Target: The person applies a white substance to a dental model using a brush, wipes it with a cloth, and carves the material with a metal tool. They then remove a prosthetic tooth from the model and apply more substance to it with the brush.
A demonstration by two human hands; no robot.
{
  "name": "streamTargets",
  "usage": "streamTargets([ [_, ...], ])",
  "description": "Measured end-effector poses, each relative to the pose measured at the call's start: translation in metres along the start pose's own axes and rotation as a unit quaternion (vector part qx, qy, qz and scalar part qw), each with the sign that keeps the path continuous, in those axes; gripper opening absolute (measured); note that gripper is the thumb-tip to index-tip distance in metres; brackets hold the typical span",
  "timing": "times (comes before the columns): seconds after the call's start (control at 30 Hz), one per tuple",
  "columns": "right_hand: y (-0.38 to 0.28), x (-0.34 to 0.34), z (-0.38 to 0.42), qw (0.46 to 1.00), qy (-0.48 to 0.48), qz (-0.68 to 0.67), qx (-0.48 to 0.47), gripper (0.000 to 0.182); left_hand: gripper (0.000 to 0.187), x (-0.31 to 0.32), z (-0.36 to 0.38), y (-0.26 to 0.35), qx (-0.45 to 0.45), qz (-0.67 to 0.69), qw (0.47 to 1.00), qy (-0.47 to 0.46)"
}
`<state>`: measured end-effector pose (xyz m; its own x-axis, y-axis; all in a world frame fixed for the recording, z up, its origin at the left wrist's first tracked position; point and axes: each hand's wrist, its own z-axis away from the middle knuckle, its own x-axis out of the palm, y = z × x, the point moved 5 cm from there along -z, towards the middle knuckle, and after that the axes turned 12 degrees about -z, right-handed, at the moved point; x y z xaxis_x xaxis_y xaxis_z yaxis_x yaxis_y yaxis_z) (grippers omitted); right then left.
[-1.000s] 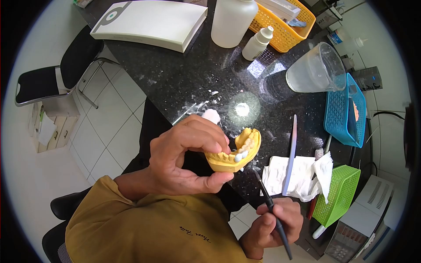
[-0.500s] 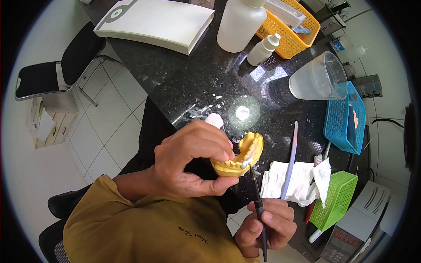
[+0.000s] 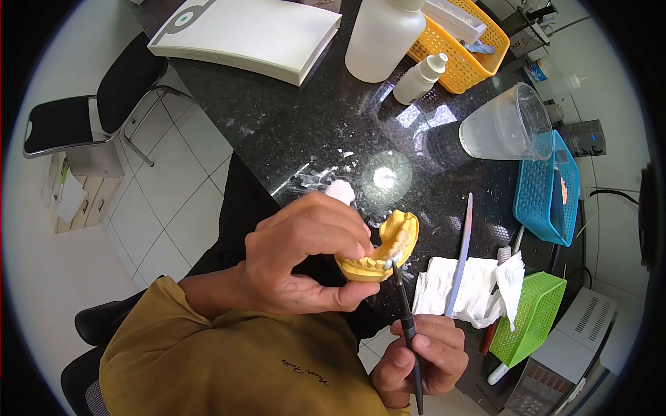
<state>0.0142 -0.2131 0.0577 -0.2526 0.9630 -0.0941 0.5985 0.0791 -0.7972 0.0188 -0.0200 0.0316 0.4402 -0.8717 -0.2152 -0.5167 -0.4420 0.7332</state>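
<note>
Pinched between the thumb and fingers of my left hand (image 3: 309, 253) is a yellow dental model (image 3: 400, 236) with a curved row of teeth. White-grey material (image 3: 393, 260) covers a couple of its front teeth. My right hand (image 3: 427, 353) grips a slim black brush (image 3: 404, 305) like a pen. The brush tip touches, or almost touches, the whitish teeth; its exact contact is too small to tell. A ball of white cotton (image 3: 340, 191) lies on the counter just beyond my left hand.
On the black counter (image 3: 277, 111) stand a white box (image 3: 243, 35), a large bottle (image 3: 381, 41), a dropper bottle (image 3: 420, 80) and a clear cup (image 3: 503, 125). Yellow (image 3: 454, 69), blue (image 3: 538, 197) and green (image 3: 531, 322) baskets line the right. A pale purple strip (image 3: 460, 256) rests on folded tissue (image 3: 433, 284).
Both hands keep their grips. The model and the brush tip have shifted very slightly, and the whole view has moved a few pixels.
</note>
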Motion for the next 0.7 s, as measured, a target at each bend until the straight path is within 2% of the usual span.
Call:
streamTargets([
  [0.07, 0.0, 0.0, 0.0006, 1.0, -0.003, 0.002, 0.001, 0.026, 0.04, -0.0019, -0.0002, -0.0004, -0.002, 0.001, 1.0, -0.001],
  [0.13, 0.0001, -0.0003, 0.0021, 1.0, 0.011, -0.002, -0.004, 0.026, 0.049, -0.0003, -0.0005, 0.0013, 0.024, -0.026, 0.997, -0.063],
  [0.27, -0.0004, -0.0016, 0.0027, 1.0, 0.017, -0.003, -0.004, 0.027, 0.049, 0.001, 0.0001, 0.0019, 0.021, -0.027, 0.997, -0.066],
  [0.33, -0.0004, -0.0009, 0.0025, 1.0, 0.017, -0.003, -0.004, 0.027, 0.04, -0.0003, 0.0004, -0.0001, -0.008, 0.001, 1.0, -0.004],
  [0.37, -0.0003, -0.0007, 0.0024, 1.0, 0.017, -0.003, -0.004, 0.027, 0.04, -0.0018, 0.0, -0.0002, -0.007, 0.002, 1.0, -0.004],
  [0.43, 0.0003, -0.0009, 0.0027, 1.0, 0.012, -0.001, -0.006, 0.027, 0.049, -0.0004, -0.0004, 0.0019, 0.018, -0.028, 0.997, -0.066],
  [0.7, -0.0003, -0.0005, 0.0062, 0.999, 0.003, -0.024, -0.036, 0.029, 0.05, -0.0014, 0.0005, 0.0013, 0.025, -0.027, 0.997, -0.066],
])
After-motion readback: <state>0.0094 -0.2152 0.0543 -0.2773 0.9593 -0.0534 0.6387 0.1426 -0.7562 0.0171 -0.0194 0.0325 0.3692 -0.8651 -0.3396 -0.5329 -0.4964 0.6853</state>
